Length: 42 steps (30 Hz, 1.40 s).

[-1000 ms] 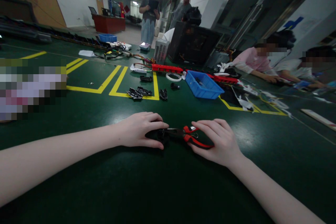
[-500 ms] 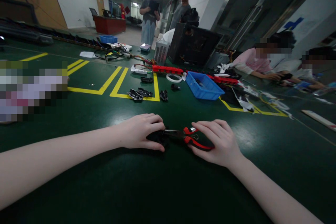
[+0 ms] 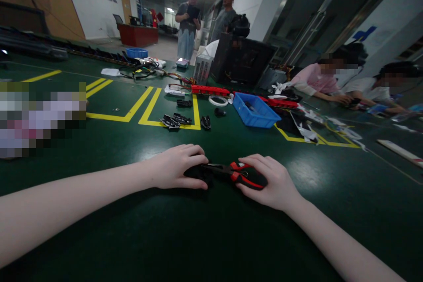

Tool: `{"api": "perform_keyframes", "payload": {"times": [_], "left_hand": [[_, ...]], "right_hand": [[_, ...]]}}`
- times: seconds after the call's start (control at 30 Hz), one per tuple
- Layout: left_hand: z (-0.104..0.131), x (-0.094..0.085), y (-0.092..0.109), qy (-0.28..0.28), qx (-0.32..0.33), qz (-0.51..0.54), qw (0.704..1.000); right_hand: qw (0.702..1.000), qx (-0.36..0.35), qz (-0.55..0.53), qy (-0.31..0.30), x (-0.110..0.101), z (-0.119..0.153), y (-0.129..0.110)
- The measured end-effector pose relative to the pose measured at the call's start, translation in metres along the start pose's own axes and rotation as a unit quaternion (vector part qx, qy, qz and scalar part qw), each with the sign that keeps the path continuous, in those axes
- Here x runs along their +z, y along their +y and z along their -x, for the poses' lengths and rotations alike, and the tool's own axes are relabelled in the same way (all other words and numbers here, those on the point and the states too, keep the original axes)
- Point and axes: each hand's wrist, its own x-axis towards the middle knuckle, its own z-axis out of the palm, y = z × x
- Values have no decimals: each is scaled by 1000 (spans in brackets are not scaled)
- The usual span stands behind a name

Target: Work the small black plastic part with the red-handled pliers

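Well, seen from the head view, with the pliers as the middle of my dial, my left grip (image 3: 180,167) is at nine o'clock, fingers and thumb curled round a dark part (image 3: 201,173) low over the bench (image 3: 211,233). My right grip (image 3: 272,180), at three to four o'clock, is wrapped about the red-and-black handles of the pliers (image 3: 228,169). Their nose points to nine o'clock and meets the dark part; what it pinches there, I cannot tell. Loose black pieces (image 3: 181,119) lie between ten and eleven o'clock, a white ring (image 3: 218,101) near twelve, and a blue bin (image 3: 256,113) at one.
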Motion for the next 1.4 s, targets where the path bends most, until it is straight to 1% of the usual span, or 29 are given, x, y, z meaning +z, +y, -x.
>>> {"api": "perform_keyframes", "payload": {"times": [0.27,0.5,0.73,1.1,1.4], "left_hand": [[0,-1,2,-5,-8,12,1000],[1,-2,5,5,-17,18,1000],[1,-3,5,4,-23,21,999],[1,-3,4,-7,-9,3,1000],[2,-3,3,3,-3,11,1000]], "right_hand": [[998,-35,47,-5,-2,4,2],[998,-32,53,1,-2,3,1],[1000,-3,16,-5,-1,2,-1],[999,-30,38,13,-2,4,-3],[997,-50,47,25,0,6,-3]]}}
